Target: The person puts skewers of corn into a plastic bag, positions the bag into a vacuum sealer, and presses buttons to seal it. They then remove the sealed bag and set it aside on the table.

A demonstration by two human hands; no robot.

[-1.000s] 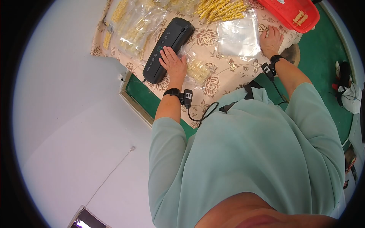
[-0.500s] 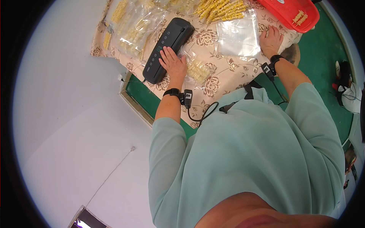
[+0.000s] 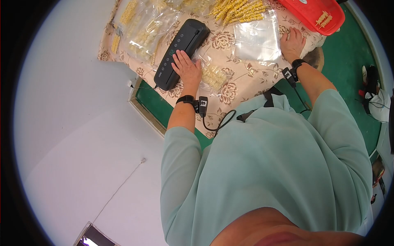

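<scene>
My left hand (image 3: 188, 70) lies flat, fingers stretched out, on a black vacuum sealer (image 3: 193, 35) with a row of buttons and a lit green display. Beside that hand, a clear plastic bag (image 3: 213, 77) holding pale yellow ridged pieces extends from under the sealer's edge. On the tablecloth's right part rests my right hand (image 3: 292, 44), palm down with fingers spread. It is next to a stack of flat clear plastic bags (image 3: 256, 41). Neither hand grips anything.
Yellow ridged sticks (image 3: 240, 10) lie piled at the back. Filled clear bags (image 3: 145, 37) cover the table's left side. A red basin (image 3: 334, 22) with a few pale skewered pieces stands at right. Below is the flowered tablecloth (image 3: 242, 88). A cord runs from the sealer to the wall.
The green digits on the sealer's display appear to have gone from 03 to 02. Both hands and the other things have stayed in place.
</scene>
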